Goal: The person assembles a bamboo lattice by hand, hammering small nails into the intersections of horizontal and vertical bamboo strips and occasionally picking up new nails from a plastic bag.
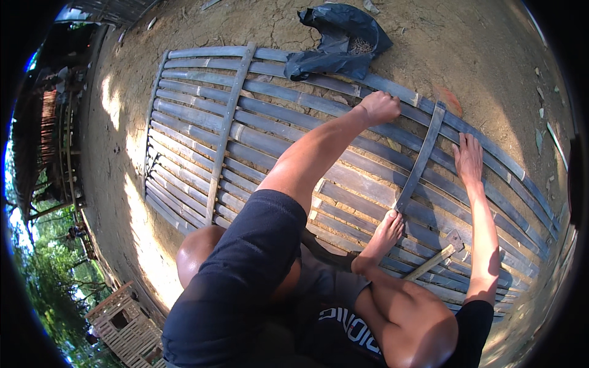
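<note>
A large panel of grey bamboo slats (264, 140) lies on the ground before me, with crosspieces running over the slats. My left hand (381, 108) is closed in a fist over the far slats, left of the right-hand crosspiece (421, 156). Whatever its fingers may hold is hidden. To the right of that crosspiece, my right hand (468, 158) rests on the outer slats with its fingers stretched out. Near my bare foot (388, 230), a tool with a wooden handle (429, 262) and a dark, squarish metal head (454, 240) lies on the slats.
At the panel's far edge sits a crumpled black plastic bag (334, 40), with small thin brownish pieces (360, 46) in it. Bare cracked soil (202, 27) surrounds the panel. A woven bamboo structure (126, 325) stands at the lower left, with a dark shelter (49, 122) above it.
</note>
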